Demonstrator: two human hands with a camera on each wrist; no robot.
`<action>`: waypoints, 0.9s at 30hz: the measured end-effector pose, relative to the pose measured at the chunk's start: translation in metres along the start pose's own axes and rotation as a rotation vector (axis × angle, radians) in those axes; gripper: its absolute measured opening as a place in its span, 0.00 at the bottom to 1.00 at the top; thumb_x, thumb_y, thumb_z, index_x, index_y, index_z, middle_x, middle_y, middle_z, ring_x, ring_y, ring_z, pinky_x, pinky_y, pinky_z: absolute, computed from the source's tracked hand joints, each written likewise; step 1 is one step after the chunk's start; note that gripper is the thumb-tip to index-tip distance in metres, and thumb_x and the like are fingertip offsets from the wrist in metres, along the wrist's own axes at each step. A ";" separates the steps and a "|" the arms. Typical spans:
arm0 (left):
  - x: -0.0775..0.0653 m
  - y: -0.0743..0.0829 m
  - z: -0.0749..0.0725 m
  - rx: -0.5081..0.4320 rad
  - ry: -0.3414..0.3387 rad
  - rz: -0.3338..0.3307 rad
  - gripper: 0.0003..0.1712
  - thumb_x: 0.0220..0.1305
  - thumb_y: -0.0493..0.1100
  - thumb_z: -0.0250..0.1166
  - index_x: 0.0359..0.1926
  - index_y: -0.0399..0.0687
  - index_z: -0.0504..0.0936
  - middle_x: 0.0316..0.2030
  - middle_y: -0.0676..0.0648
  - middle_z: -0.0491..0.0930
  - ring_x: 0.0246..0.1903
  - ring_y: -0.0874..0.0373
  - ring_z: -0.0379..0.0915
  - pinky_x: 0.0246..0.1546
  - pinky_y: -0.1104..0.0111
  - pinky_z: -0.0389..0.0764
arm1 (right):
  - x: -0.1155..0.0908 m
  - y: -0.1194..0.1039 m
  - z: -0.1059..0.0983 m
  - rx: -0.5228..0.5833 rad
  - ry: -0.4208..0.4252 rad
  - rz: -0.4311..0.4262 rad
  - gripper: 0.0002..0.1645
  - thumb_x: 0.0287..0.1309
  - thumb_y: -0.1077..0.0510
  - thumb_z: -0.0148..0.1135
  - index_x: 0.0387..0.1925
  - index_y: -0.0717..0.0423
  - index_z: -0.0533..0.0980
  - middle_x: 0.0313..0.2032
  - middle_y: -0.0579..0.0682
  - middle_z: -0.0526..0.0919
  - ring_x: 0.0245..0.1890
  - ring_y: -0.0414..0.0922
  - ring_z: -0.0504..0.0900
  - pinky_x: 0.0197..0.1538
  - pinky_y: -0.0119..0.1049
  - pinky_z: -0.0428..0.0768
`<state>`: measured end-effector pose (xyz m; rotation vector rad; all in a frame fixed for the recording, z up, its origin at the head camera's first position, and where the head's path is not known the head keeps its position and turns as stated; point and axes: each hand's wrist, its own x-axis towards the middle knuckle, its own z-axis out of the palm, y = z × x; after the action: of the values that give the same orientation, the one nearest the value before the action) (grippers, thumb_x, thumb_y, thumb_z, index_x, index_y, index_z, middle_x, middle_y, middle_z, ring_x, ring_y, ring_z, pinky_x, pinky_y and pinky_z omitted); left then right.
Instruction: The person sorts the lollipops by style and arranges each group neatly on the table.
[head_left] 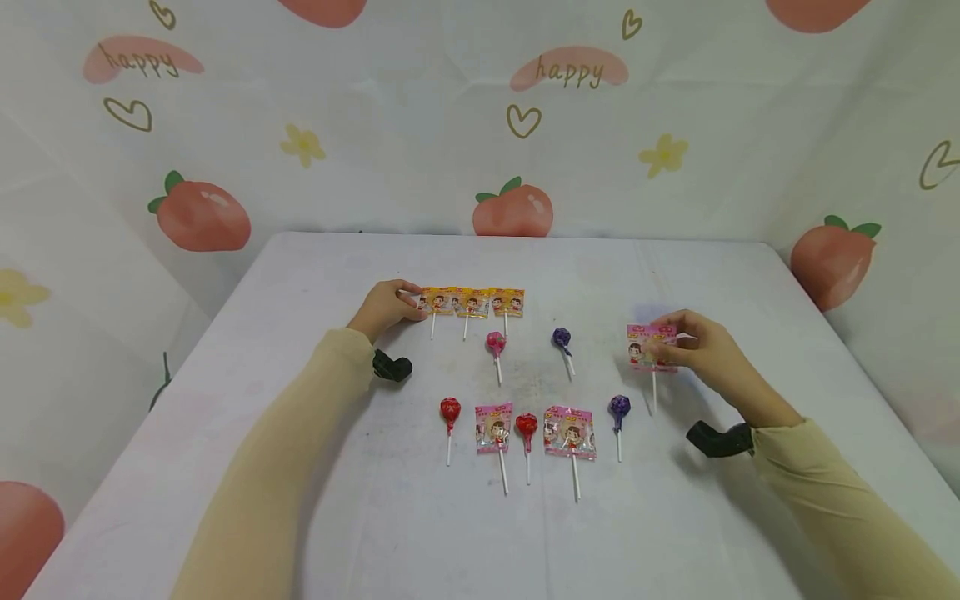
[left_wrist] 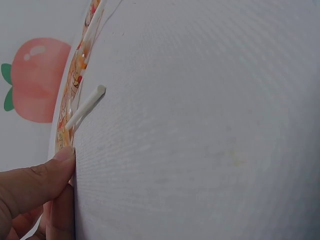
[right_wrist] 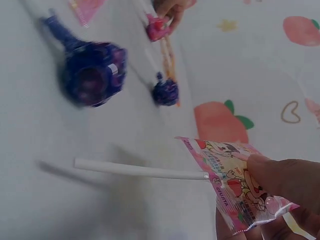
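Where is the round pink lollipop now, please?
In the head view, the pink lollipop lies near the centre, just below the yellow packets and left of a purple lollipop.

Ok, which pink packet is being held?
The rightmost pink packet, pinched by the right hand; the two other pink packets lie on the table, untouched.

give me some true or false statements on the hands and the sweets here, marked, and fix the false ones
1. The right hand holds a pink packet. True.
2. The orange packets lie in a heap. False: they form a row.
3. The left hand is at that row's left end. True.
4. Three purple lollipops are visible. False: two are.
5. A red lollipop lies between two other pink packets. True.
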<state>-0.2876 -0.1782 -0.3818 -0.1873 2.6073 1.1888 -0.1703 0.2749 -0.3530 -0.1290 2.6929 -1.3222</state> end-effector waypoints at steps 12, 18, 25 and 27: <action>0.000 -0.001 0.001 0.002 -0.005 0.003 0.30 0.56 0.39 0.72 0.61 0.46 0.75 0.41 0.45 0.76 0.42 0.53 0.68 0.43 0.67 0.69 | 0.006 -0.033 -0.013 0.118 0.105 -0.092 0.24 0.59 0.52 0.67 0.54 0.55 0.72 0.41 0.31 0.78 0.37 0.27 0.81 0.39 0.23 0.76; 0.000 -0.002 0.001 -0.005 -0.007 -0.003 0.30 0.57 0.39 0.71 0.61 0.47 0.75 0.42 0.45 0.76 0.42 0.53 0.68 0.44 0.67 0.69 | 0.013 -0.052 -0.018 0.213 0.144 -0.162 0.20 0.59 0.57 0.66 0.53 0.52 0.73 0.43 0.36 0.78 0.36 0.31 0.82 0.39 0.23 0.77; 0.000 -0.001 0.001 0.011 -0.013 -0.012 0.30 0.57 0.40 0.71 0.61 0.47 0.74 0.42 0.45 0.76 0.43 0.53 0.67 0.46 0.66 0.68 | 0.024 -0.073 -0.018 0.315 0.168 -0.219 0.21 0.58 0.58 0.67 0.53 0.54 0.73 0.44 0.43 0.79 0.36 0.35 0.83 0.41 0.25 0.79; -0.001 0.000 0.001 0.009 -0.014 -0.014 0.30 0.57 0.40 0.71 0.61 0.47 0.74 0.41 0.45 0.76 0.43 0.53 0.67 0.46 0.66 0.68 | 0.027 -0.079 -0.018 0.344 0.163 -0.231 0.22 0.58 0.58 0.68 0.53 0.55 0.74 0.44 0.45 0.79 0.37 0.37 0.83 0.42 0.25 0.79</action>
<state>-0.2866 -0.1779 -0.3824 -0.1941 2.5945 1.1691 -0.1986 0.2368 -0.2821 -0.3140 2.5871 -1.9199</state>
